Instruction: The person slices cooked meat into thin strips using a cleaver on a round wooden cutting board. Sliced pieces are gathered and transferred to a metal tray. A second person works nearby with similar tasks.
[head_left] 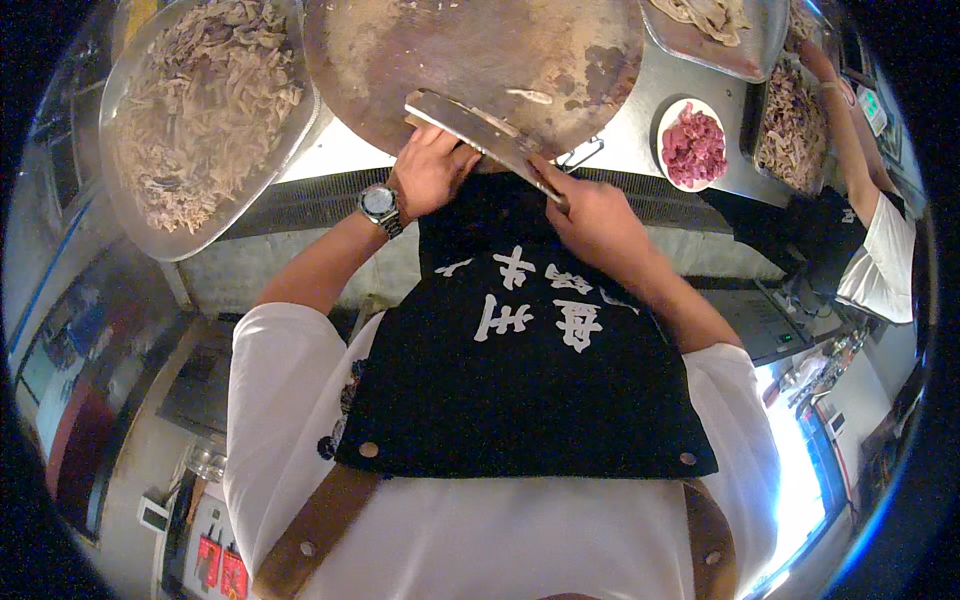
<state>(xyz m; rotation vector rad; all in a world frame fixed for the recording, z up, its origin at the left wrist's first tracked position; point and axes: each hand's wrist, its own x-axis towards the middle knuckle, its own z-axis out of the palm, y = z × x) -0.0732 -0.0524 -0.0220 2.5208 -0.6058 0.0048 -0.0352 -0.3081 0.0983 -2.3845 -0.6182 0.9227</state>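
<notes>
My right hand [598, 222] is closed round the handle of a broad cleaver [470, 128]. Its blade slants up to the left across the near edge of a round wooden chopping board [420, 50]. My left hand [432, 170], with a watch [379, 203] at the wrist, sits close to the blade at that edge. Its fingers are bent together and the blade partly covers them; whatever they hold is hidden. A small pale slice [529, 96] lies on the board just beyond the blade.
To the left stands a large tray [190, 240] of shredded cooked meat. Right of the board are a white plate [668, 170] of raw red meat, a tray [690, 48] with pale pieces and another filled tray [790, 150]. A co-worker's arm [850, 140] reaches in at the far right.
</notes>
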